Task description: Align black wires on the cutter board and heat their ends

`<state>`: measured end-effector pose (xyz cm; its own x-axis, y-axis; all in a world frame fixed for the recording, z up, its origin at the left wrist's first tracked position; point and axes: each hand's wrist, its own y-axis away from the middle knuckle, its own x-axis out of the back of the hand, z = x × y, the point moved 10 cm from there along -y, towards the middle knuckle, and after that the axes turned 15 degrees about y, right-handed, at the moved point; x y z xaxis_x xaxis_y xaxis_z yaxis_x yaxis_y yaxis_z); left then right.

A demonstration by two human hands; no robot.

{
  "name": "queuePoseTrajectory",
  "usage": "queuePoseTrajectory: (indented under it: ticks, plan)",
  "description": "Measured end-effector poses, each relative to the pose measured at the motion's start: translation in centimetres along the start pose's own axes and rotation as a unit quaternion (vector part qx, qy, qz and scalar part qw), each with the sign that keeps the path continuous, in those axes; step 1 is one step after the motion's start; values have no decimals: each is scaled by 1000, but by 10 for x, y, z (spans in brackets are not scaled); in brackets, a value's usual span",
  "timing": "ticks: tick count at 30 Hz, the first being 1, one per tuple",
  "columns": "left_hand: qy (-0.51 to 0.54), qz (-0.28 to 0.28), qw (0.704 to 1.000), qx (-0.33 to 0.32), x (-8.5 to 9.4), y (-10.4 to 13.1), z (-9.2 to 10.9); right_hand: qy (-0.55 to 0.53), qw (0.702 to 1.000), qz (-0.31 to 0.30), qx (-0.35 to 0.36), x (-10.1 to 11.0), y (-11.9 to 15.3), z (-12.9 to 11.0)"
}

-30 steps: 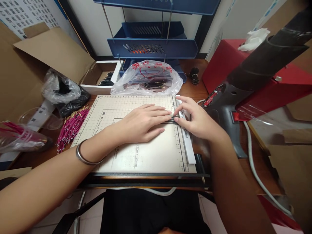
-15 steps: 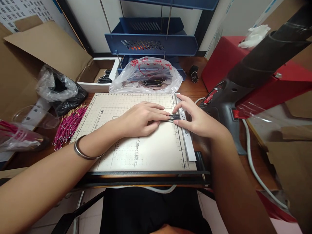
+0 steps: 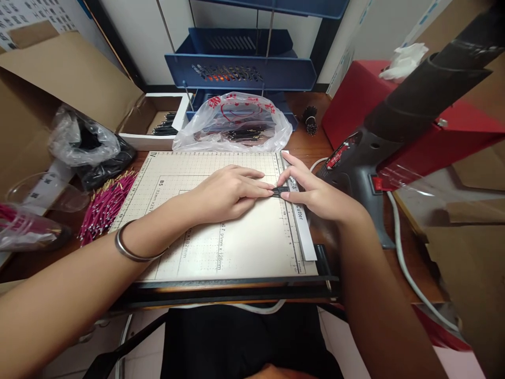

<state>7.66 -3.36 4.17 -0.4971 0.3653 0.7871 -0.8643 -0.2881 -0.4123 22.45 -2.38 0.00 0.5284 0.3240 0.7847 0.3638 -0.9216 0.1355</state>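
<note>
A small flat row of short black wires [image 3: 280, 191] lies on the cream board of a paper cutter [image 3: 252, 242], its right end against the white rail [image 3: 303, 231]. My left hand [image 3: 232, 193] rests palm down on the board, fingers extended and close together, their tips pressing on the wires' left end. From the other side, the thumb and bent finger of my right hand [image 3: 315, 190] close on the wires at the rail. Another right finger stretches to the rail's top end. My fingers partly cover the wires.
Magenta wires [image 3: 106, 205] lie left of the board. Behind it are a clear plastic bag [image 3: 276, 138] with dark wires, a white box [image 3: 155, 141] and a blue rack [image 3: 240, 73]. A heat gun [image 3: 355, 152] and red box [image 3: 469, 129] stand right, near a white cable [image 3: 400, 247].
The camera view has shifted slightly. Both hands stay at the rail; the right thumb and finger sit a little differently on the black wires.
</note>
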Motion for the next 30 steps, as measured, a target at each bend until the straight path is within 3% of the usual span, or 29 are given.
queuePoseTrajectory:
  ticks: [10,22,30]
  plan:
    - [-63,-26,998,-15,-7,1,-1,-42,999,3,-4,-3,-2,6]
    - [-58,-21,997,-37,-3,-1,9,-25,1000,5,-14,-1,-2,3]
    - [-88,-27,994,-53,-4,-2,18,-16,999,40,-5,4,-2,1]
